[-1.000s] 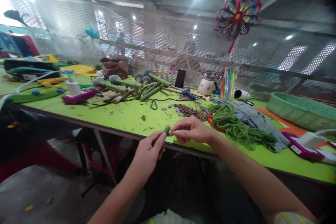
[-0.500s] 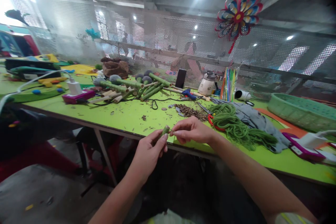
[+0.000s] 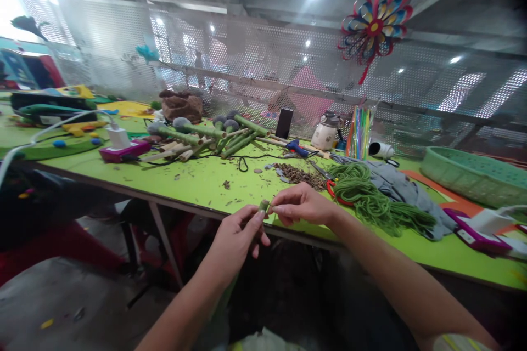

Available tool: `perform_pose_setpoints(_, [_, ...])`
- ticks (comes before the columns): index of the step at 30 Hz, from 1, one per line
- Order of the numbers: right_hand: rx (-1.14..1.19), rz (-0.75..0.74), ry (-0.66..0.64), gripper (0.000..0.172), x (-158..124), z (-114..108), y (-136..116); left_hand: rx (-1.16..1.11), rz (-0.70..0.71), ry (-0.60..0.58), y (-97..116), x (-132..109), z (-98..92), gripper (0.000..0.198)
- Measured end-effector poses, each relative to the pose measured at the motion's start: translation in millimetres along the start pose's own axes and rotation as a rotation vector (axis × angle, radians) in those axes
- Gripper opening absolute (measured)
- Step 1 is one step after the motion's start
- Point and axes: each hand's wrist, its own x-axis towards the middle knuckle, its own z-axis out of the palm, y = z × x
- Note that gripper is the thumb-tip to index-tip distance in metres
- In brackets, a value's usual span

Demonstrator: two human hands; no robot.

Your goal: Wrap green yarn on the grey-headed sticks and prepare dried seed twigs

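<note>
Left hand (image 3: 239,233): closed round short green stick (image 3: 263,206), lower centre of frame, over near edge of counter (image 3: 206,181). Right hand (image 3: 302,205): fingertips pinched on stick's top end. Step judged: fine work at tip; next calls for steady left grip. Green yarn (image 3: 370,200) right of centre.

Short green-wrapped stick piece (image 3: 263,206), tilted upright, at table's near edge.

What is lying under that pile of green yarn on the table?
A grey cloth spreads under the green yarn on the right; a red loop pokes out at its left edge. The rest of the loop is covered.
</note>
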Motion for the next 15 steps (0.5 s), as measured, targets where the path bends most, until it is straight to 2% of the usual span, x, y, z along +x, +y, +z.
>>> perform_pose_setpoints(4, [-0.009,0.005,0.0,0.028,-0.2,0.4,-0.3,-0.076,-0.016,0.021,-2.3,0.9,1.6,0.033])
perform_pose_setpoints(11, [-0.015,-0.007,-0.012,0.029,0.0,-0.9,1.4,0.003,0.027,0.142,-4.5,1.1,-2.0,0.033])
perform_pose_setpoints(15, [-0.013,-0.009,-0.007,0.029,0.3,-0.4,0.6,0.052,0.041,0.103,3.1,-2.5,-1.5,0.031])
